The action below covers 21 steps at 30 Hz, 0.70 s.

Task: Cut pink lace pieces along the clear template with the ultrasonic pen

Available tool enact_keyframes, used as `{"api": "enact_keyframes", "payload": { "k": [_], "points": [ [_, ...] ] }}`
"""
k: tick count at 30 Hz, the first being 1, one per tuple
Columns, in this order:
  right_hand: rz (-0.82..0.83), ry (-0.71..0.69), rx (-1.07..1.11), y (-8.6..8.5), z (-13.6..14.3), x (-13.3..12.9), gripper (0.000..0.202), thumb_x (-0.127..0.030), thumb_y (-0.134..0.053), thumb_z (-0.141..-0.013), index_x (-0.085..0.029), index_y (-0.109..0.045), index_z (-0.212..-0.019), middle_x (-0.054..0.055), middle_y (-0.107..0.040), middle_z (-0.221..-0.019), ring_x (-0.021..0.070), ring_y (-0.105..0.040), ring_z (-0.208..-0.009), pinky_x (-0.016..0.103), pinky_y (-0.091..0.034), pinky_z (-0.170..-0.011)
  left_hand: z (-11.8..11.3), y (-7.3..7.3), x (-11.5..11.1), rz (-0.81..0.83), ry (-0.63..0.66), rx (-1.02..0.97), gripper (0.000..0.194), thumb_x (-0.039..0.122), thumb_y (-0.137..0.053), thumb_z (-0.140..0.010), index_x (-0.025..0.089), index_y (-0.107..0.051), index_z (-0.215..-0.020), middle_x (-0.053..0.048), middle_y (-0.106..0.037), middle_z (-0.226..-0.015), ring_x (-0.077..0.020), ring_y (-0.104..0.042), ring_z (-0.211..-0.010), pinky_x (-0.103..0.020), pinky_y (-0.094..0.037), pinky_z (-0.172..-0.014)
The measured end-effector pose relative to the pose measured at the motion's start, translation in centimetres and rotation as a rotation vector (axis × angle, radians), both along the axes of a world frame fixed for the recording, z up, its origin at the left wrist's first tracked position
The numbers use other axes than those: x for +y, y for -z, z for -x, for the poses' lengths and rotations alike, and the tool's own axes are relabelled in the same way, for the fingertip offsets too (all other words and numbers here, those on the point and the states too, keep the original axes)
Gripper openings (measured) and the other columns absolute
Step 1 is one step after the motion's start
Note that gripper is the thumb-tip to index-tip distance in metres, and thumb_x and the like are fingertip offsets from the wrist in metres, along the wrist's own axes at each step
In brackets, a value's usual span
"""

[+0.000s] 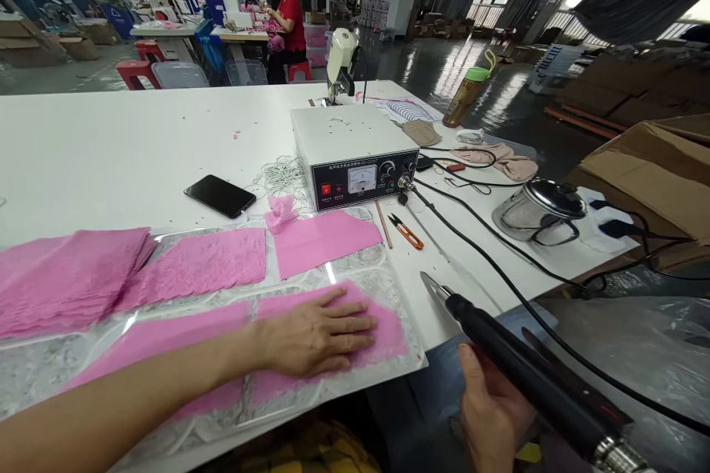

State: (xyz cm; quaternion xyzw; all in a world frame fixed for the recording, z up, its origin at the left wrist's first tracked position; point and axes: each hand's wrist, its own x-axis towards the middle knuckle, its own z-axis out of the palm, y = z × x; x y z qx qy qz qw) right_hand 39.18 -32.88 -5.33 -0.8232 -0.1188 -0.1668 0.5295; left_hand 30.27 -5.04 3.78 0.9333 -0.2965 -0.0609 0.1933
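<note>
My left hand (319,334) lies flat, fingers spread, on the clear sheet (391,288) that covers pink fabric pieces (388,329) near the table's front edge. At the lower right, my right hand (491,406) is wrapped round a black handheld tool (515,355) with a pointed metal blade aimed at the table. A pink fabric piece (327,240) and a lace-like pink piece (216,262) lie behind the sheet's front part. The pink fabric stack (66,277) is at the left.
A white control box (355,155) stands mid-table, its black cable (488,255) running right. Around it are a phone (220,196), orange snips (407,231), a glass mug (541,214) and a bottle (467,96). Behind, a person in red (291,22) sits at a sewing machine.
</note>
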Motion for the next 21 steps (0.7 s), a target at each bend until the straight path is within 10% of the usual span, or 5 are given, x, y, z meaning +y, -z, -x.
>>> {"api": "enact_keyframes", "payload": {
  "k": [4,11,21],
  "points": [
    [0.080,-0.203,-0.236,-1.9,0.7,1.3,0.006,-0.024,-0.064,-0.085,-0.021,-0.066,-0.090,0.005,-0.068,-0.078,0.0182,-0.066,-0.071,0.030,-0.057,-0.066,0.1,0.2,0.2,0.049,0.015,0.024,0.042,0.032,-0.040,-0.101,0.026,-0.045,-0.143,-0.002,-0.042,-0.150,-0.0198,-0.031,-0.144,-0.044,-0.007,-0.124],
    [0.261,-0.515,-0.344,-4.0,0.1,3.0,0.031,-0.026,-0.064,-0.086,-0.020,-0.063,-0.116,0.009,-0.065,-0.105,0.0199,-0.065,-0.097,0.033,-0.056,-0.082,0.5,1.4,0.0,0.081,0.010,-0.050,0.038,0.032,-0.041,-0.101,0.024,-0.054,-0.135,-0.002,-0.048,-0.145,-0.0193,-0.032,-0.144,-0.038,-0.009,-0.124],
    [0.243,-0.490,-0.122,-3.9,0.1,5.2,0.016,-0.036,-0.057,-0.087,-0.023,-0.066,-0.089,0.007,-0.067,-0.105,0.0208,-0.064,-0.099,0.038,-0.053,-0.086,0.6,2.4,-0.3,0.085,0.014,-0.178,0.038,0.034,-0.040,-0.100,0.019,-0.060,-0.128,-0.005,-0.053,-0.142,-0.0230,-0.041,-0.138,-0.040,-0.018,-0.122]
  ]
}}
